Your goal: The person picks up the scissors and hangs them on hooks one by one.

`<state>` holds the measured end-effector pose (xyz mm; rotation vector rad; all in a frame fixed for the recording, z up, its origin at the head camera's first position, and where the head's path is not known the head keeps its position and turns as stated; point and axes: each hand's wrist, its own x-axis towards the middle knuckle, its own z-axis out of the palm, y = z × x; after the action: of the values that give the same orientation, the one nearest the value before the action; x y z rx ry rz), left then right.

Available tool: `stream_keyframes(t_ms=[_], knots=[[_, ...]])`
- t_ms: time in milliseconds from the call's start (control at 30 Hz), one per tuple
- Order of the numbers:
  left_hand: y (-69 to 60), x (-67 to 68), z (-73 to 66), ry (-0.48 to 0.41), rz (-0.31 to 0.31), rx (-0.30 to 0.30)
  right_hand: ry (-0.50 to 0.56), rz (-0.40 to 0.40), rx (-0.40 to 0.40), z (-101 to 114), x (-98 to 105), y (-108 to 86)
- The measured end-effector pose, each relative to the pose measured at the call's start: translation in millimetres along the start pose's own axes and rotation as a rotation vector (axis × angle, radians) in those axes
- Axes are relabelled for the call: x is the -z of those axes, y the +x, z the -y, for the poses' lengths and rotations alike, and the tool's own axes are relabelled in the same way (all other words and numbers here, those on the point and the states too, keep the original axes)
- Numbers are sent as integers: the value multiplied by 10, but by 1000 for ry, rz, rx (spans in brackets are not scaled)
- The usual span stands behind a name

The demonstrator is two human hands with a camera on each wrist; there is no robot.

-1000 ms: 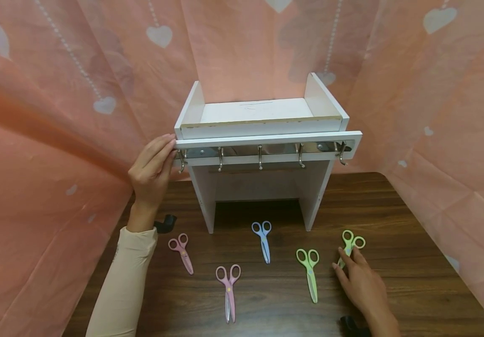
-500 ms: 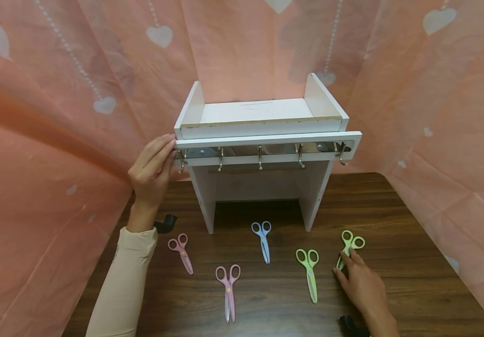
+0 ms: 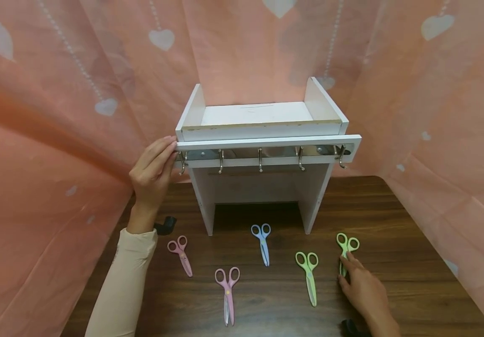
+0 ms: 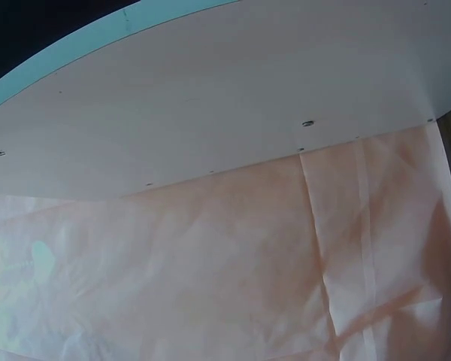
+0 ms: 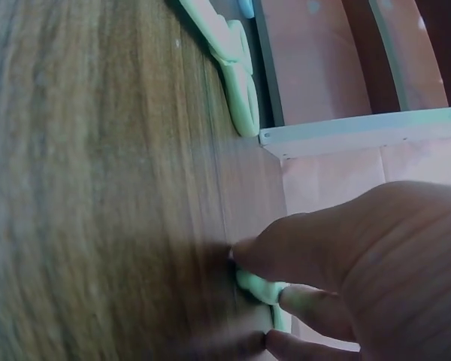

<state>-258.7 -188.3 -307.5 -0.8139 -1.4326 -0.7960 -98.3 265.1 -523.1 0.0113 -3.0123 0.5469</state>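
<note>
My left hand grips the left end of a white hook rail, which runs across the front of a white shelf unit. At the right of the table my right hand pinches green scissors by the blades, thumb on one side and fingers on the other. The scissors lie on the wood, handles pointing away. In the right wrist view the fingers partly cover these green scissors. A second green pair of scissors lies just left of that hand. The left wrist view does not show the left hand.
Blue scissors lie in front of the unit. Pink scissors and another pink pair lie at the left and front. Several metal hooks stick out from the rail. A pink curtain encloses the wooden table.
The right hand has turned the green scissors so their blades point more straight toward me, with the handles shifting slightly left. The left hand has stayed on the rail. The head view has tilted slightly.
</note>
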Motion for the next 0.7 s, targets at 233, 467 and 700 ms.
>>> stream_keyframes(t_ms=[233, 467, 700], knots=[[-14, 2, -13, 8, -8, 10, 16, -24, -9, -14, 23, 3], [10, 59, 4, 17, -3, 24, 66, -294, -13, 48, -46, 74], [0, 50, 6, 9, -6, 20, 93, -446, -70, 49, -23, 133]])
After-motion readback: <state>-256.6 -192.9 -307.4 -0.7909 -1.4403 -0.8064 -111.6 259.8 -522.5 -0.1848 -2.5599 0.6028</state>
